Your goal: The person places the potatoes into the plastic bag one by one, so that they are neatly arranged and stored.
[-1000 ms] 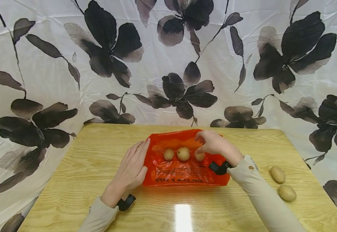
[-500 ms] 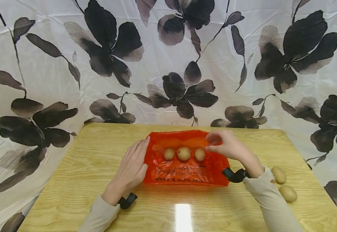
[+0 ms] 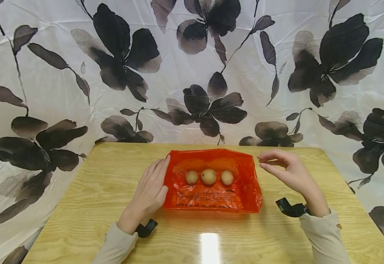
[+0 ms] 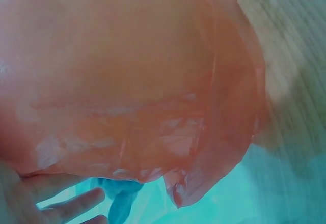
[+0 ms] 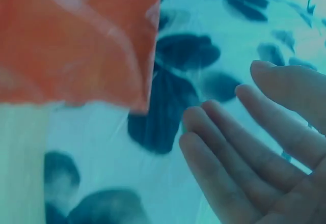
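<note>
A red plastic bag with dark lettering stands with its top spread wide at the middle of the table. Three potatoes sit in a row inside it: left potato, middle potato and right potato. My left hand rests along the bag's left side with its fingers straight; the left wrist view shows those fingers at the red film. To the right of the bag, apart from it, my right hand hovers with relaxed fingers and holds nothing, as the right wrist view confirms.
A light wooden table carries the bag. Behind it hangs a white cloth with dark flowers. Black wrist cameras sit below each hand, the right one over the table. The right forearm covers part of the table's right side.
My right hand has let go of the right potato in the bag and drawn away to the right, out of the bag. Its forearm now hides two potatoes on the table. My left hand stays put.
</note>
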Tool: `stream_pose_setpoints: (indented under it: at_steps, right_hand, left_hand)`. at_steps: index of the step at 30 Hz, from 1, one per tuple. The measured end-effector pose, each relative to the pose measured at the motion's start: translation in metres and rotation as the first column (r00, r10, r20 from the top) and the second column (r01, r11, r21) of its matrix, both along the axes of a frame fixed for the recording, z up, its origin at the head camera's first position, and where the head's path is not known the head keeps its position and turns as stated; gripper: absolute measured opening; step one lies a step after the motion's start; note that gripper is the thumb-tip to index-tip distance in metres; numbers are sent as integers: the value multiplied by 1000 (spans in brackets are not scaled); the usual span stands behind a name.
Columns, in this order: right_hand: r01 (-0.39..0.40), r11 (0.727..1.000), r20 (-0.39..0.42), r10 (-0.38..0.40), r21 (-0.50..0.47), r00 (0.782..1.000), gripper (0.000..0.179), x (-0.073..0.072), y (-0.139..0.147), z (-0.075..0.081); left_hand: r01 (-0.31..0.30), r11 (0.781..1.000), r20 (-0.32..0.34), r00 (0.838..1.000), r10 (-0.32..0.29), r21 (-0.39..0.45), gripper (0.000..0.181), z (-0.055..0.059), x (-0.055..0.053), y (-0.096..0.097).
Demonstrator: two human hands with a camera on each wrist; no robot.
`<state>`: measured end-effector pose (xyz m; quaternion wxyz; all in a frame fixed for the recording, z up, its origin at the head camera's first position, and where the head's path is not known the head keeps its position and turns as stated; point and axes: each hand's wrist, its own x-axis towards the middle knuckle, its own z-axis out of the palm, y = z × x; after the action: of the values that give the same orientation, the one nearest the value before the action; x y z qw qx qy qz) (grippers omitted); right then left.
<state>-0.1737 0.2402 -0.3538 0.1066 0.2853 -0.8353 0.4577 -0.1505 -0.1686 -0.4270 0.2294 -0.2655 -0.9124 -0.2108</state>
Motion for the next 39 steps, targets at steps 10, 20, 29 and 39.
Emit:
stream_pose_setpoints:
  at_steps: [10,20,29,39]
  right_hand:
    - [213,977,-25,-213,-10,977,29,9,48,-23]
    - [279,958,18,-278,-61,960,27,16,88,-49]
    - [351,936,92,-352,29,931,27,14,114,-63]
    - [349,904,174,-396,248,902,35,16,147,-82]
  left_hand:
    - [9,1000,-16,1000,-9,7,72,0,-2,0]
    - [-1,1000,30,1000,1,4,72,0,3,-2]
    - [-6,1000,24,1000,6,0,73,-1,3,-3]
    - [-1,1000,15,1000,1,5,71,0,0,-2]
